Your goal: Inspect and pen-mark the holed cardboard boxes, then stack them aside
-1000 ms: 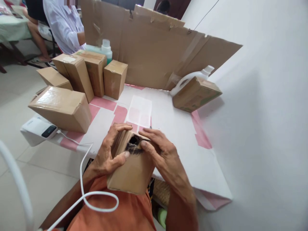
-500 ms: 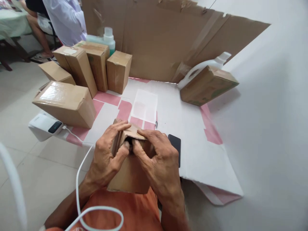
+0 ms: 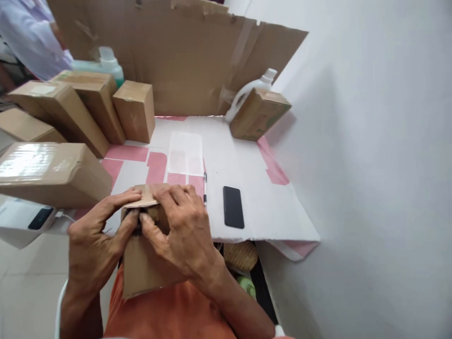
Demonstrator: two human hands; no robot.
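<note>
Both hands grip a carton at its opening

The left hand (image 3: 97, 238) and right hand (image 3: 185, 226) grip the carton (image 3: 146, 266) from either side, fingers over its top flap (image 3: 144, 195) and thumbs at the dark opening beneath. The carton is in front of the orange clothing (image 3: 165, 313), at the near edge of the surface (image 3: 271, 207). A black phone (image 3: 233, 207) lies to the right of the hands. Closed boxes (image 3: 134, 113) stand on the left; farther right, a tilted box (image 3: 257, 115) leans beside a white bottle (image 3: 243, 96), near the cardboard panel (image 3: 187, 56).
</note>
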